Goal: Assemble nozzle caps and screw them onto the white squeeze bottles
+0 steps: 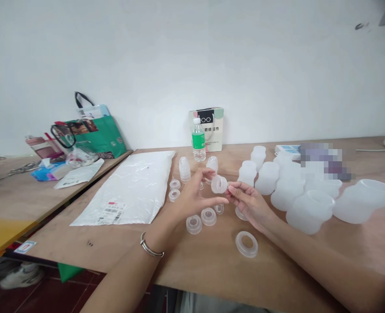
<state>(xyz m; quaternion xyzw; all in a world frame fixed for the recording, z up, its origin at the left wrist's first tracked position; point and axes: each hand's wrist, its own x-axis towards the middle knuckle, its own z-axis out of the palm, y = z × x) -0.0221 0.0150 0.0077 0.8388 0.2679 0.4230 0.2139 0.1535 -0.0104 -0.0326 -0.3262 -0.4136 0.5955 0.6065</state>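
A translucent baby bottle collar with a nipple [219, 184] is lifted above the table. My right hand [249, 202] pinches its narrow right end between thumb and fingertips. Around its left side curves my left hand [195, 191], thumb and fingers apart; whether a fingertip touches it I cannot tell. Below lie several similar collars, one a screw collar [194, 224] and another a collar [208, 216]. A flat clear ring [246, 244] rests nearer the table's front edge. Beyond my left hand stand clear domed caps, including a left cap [184, 168].
Several frosted bottle bodies [267, 178] stand at the right. A white plastic mailer [130, 187] covers the left of the table [121, 248]. At the back are a water bottle [198, 141] and a paper bag [216, 130]. A green bag [104, 137] sits on the left table.
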